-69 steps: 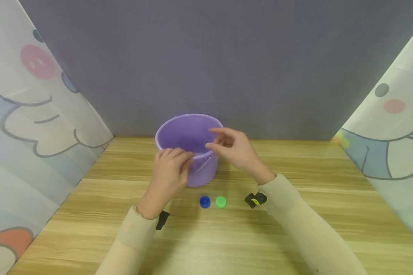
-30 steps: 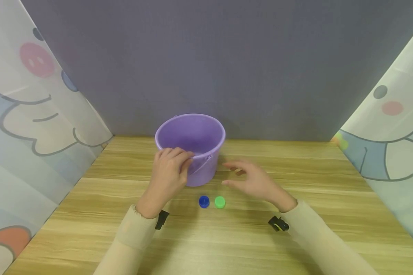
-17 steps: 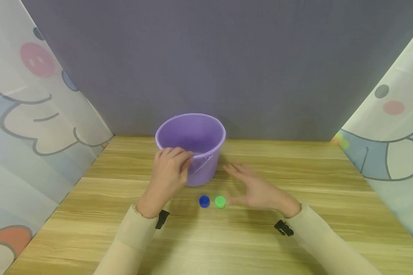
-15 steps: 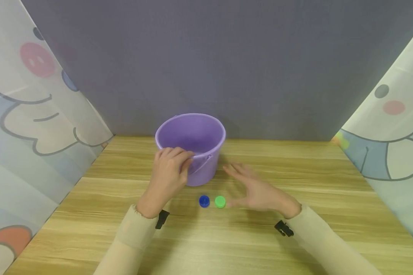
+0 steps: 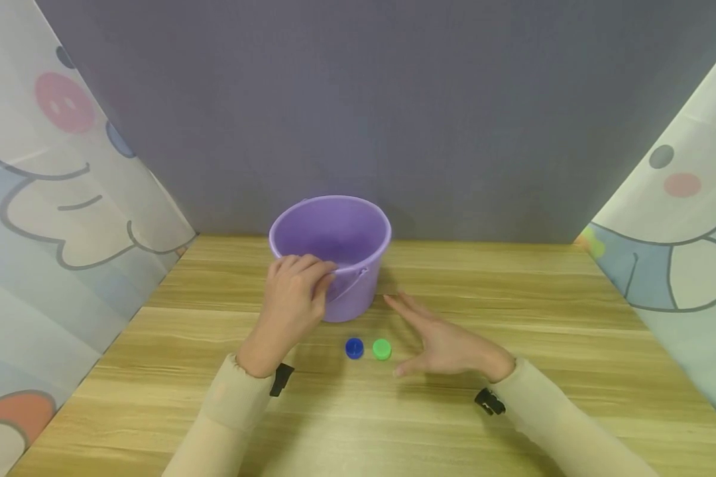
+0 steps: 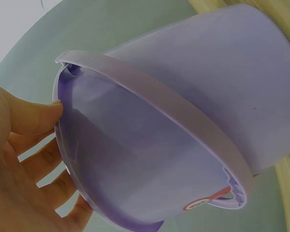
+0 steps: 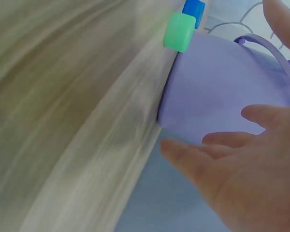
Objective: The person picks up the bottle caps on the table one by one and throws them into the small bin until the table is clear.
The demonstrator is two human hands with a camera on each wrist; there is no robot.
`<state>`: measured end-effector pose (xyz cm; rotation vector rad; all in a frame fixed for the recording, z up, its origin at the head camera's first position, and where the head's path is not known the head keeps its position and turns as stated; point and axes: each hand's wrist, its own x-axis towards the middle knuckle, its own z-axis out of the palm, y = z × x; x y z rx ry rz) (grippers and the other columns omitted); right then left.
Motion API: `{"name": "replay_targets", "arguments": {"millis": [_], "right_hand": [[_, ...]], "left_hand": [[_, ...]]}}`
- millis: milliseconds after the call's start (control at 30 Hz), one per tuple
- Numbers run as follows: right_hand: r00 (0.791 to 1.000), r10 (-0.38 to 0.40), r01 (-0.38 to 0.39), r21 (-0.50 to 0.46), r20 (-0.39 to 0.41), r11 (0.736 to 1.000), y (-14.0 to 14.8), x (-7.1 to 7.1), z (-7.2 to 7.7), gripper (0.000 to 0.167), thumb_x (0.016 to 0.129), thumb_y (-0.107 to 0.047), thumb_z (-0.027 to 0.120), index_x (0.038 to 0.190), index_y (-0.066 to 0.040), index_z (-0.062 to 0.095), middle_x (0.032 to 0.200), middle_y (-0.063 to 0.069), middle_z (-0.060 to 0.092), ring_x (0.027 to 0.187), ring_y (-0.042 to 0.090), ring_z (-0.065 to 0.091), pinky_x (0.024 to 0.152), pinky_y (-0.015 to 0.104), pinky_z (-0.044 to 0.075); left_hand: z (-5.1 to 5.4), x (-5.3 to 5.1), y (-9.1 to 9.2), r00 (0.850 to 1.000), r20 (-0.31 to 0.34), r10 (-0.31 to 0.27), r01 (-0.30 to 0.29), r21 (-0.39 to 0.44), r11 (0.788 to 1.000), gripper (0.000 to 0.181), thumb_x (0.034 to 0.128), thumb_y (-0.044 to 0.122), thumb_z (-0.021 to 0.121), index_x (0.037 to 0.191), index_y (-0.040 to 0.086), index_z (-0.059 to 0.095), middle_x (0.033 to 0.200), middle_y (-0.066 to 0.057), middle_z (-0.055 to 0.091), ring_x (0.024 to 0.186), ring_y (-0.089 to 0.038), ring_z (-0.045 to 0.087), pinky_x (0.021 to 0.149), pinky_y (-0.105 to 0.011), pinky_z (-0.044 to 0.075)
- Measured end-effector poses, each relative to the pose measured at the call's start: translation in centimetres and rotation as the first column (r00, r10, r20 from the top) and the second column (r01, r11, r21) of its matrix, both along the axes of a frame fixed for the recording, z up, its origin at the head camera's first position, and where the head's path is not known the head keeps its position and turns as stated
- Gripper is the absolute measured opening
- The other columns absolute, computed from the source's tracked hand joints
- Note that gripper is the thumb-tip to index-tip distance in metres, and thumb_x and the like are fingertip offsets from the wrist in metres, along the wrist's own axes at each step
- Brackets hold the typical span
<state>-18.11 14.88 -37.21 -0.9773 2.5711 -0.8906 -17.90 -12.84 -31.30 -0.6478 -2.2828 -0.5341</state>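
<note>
A purple bucket [image 5: 352,295] stands upright on the table, its handle hanging down the near side. My left hand [image 5: 292,298] grips the bucket's near rim; the left wrist view shows the thumb on one side of the rim [image 6: 63,137] and the fingers on the other. In front of the bucket lie a blue bottle cap [image 5: 355,348] and a green bottle cap [image 5: 382,349], side by side. Just right of the green cap, my right hand [image 5: 447,346] is spread with thumb and fingers apart, holding nothing. The bucket floor is partly hidden.
The wooden table [image 5: 543,318] runs back to a grey panel [image 5: 453,119]. Printed cloths with cartoon figures hang at the left [image 5: 83,218] and right [image 5: 680,238]. A black strap piece [image 5: 490,401] sits under the right wrist.
My right hand has gone from the bucket's rim down and toward me, beside the green cap, with its fingers spreading. My left hand has stayed on the rim. Both caps lie still.
</note>
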Motion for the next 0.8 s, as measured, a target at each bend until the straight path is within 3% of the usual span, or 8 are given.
{"name": "replay_targets", "arguments": {"millis": [267,500,600,800], "right_hand": [[0.999,0.016,-0.019,-0.065,-0.036,0.998,-0.2,-0.3,-0.3,0.112,0.079,-0.04,0.086,0.163,-0.013,0.017,0.166,0.014,0.021,0.147,0.037,0.032,0.117,0.055,0.028],[0.995,0.001,0.015,-0.173,0.097,0.985,-0.3,-0.8,-0.9,0.101,0.082,-0.025,0.085,0.162,-0.01,0.023,0.156,0.02,0.041,0.119,0.034,0.062,0.099,0.05,0.051],[0.993,0.007,0.015,-0.188,0.12,0.982,-0.3,-1.1,-1.3,0.1,0.083,-0.024,0.084,0.161,-0.008,0.024,0.145,0.024,0.051,0.109,0.029,0.067,0.094,0.043,0.055],[0.99,0.031,-0.003,-0.199,0.137,0.98,-0.5,-1.3,-2.0,0.101,0.081,-0.021,0.086,0.158,0.0,0.026,0.136,0.024,0.056,0.096,0.021,0.069,0.085,0.031,0.056]], "left_hand": [[0.0,0.0,0.0,1.0,0.009,0.006,-0.006,-0.006,1.0,0.013,0.0887,0.003,0.072,0.1,0.006,0.077,0.094,-0.007,0.074,0.089,-0.031,0.062,0.091,-0.052,0.043],[0.0,0.1,0.1,1.0,0.01,0.007,-0.007,-0.004,1.0,0.013,0.0884,0.002,0.073,0.1,0.006,0.077,0.094,-0.008,0.074,0.089,-0.031,0.063,0.091,-0.053,0.044],[0.0,0.1,0.1,1.0,0.009,0.007,-0.006,-0.004,1.0,0.013,0.0882,0.002,0.073,0.1,0.005,0.077,0.094,-0.008,0.074,0.09,-0.031,0.063,0.091,-0.053,0.044],[0.0,0.0,0.1,1.0,0.012,0.007,-0.007,-0.003,1.0,0.014,0.0881,0.002,0.072,0.1,0.005,0.077,0.094,-0.008,0.074,0.09,-0.031,0.063,0.091,-0.052,0.043]]}}
